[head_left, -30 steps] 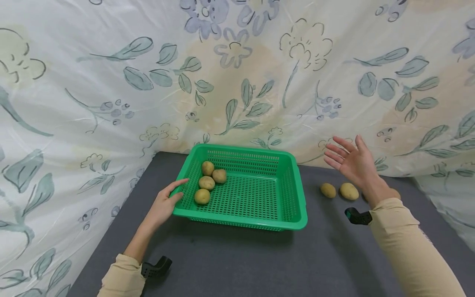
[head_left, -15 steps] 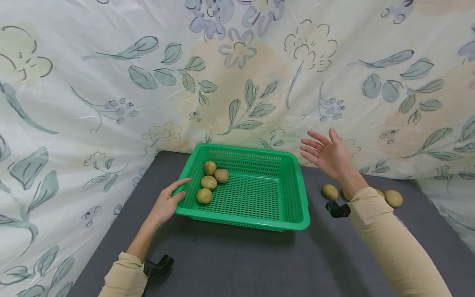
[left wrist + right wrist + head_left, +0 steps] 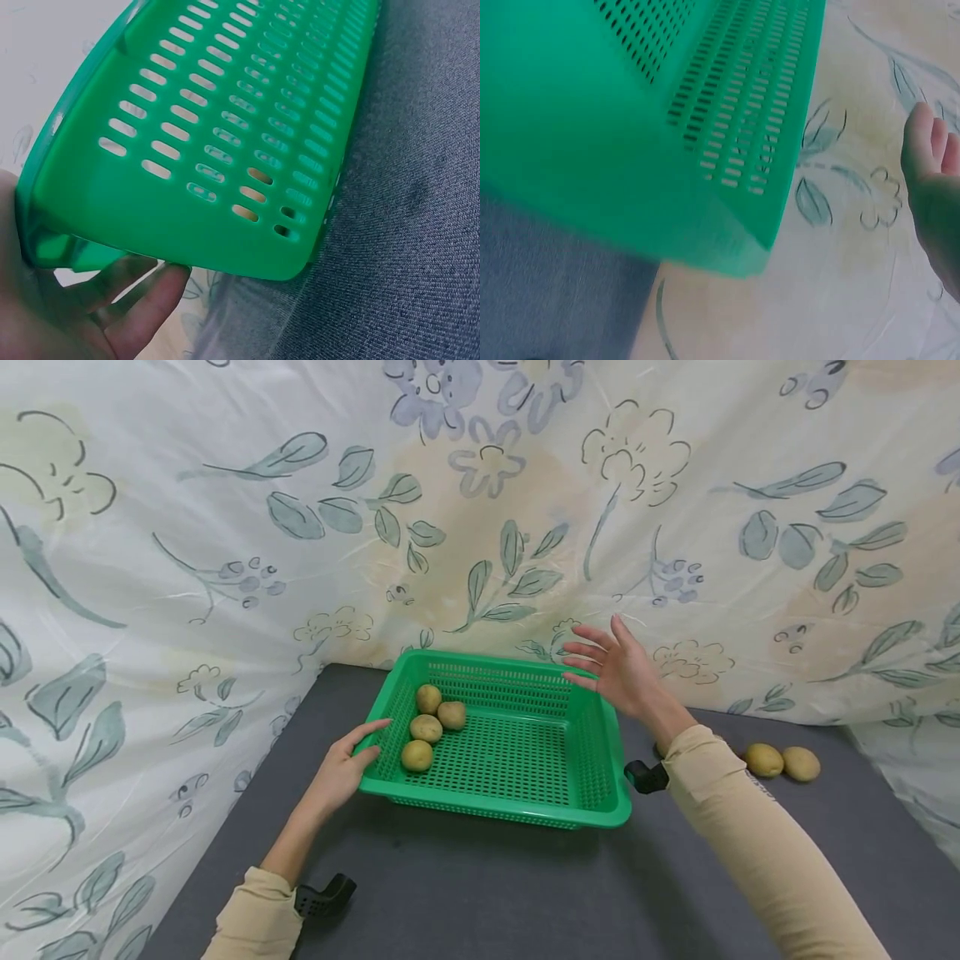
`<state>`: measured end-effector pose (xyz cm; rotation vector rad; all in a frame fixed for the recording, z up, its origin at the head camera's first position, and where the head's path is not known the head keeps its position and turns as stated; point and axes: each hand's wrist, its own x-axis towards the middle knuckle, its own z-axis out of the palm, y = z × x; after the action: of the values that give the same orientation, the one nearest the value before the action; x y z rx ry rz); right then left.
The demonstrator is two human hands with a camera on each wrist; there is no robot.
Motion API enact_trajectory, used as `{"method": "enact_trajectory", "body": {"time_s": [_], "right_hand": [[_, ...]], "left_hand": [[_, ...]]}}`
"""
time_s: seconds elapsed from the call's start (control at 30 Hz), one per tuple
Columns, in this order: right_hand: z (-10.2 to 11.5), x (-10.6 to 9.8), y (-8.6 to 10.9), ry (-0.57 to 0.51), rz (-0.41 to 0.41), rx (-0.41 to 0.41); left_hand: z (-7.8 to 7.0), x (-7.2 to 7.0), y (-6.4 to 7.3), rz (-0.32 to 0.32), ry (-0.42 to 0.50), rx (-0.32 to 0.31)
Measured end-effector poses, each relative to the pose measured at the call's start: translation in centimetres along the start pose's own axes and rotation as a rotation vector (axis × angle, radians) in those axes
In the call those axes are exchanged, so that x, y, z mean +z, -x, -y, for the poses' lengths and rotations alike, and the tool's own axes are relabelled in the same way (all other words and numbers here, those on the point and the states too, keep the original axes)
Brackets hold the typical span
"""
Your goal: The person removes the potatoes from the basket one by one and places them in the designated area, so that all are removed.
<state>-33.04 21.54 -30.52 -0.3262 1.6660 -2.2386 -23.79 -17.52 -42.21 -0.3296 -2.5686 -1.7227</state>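
Observation:
A green plastic basket [image 3: 495, 814] with slotted walls stands on the dark grey table. Several potatoes [image 3: 426, 728] lie along its left side. My left hand [image 3: 339, 774] grips the basket's left end; in the left wrist view its fingers [image 3: 154, 307] curl beneath the rim. Over the basket's back right corner is my right hand [image 3: 626, 675], fingers spread and palm turned inward, holding nothing. In the right wrist view that hand's thumb and fingers [image 3: 922, 142] show at the right edge, apart from the basket.
Two potatoes [image 3: 783, 762] lie on the table [image 3: 480, 893] to the right, beyond my right forearm. Another is mostly hidden behind that wrist. A floral curtain [image 3: 480, 527] hangs along the back and left edges of the table.
My right hand has moved left, from above the loose potatoes on the right to the basket's back right corner. The left hand keeps its hold on the basket.

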Motion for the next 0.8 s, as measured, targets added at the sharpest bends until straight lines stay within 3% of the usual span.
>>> {"method": "enact_trajectory", "body": {"time_s": [0.5, 0.8], "right_hand": [[-2.2, 3.9, -2.6, 0.104, 0.080, 0.101], [-4.3, 5.5, -3.7, 0.180, 0.152, 0.208]], "left_hand": [[0.2, -0.1, -0.1, -0.003, -0.005, 0.009], [0.2, -0.1, -0.1, -0.001, 0.001, 0.006]]}}
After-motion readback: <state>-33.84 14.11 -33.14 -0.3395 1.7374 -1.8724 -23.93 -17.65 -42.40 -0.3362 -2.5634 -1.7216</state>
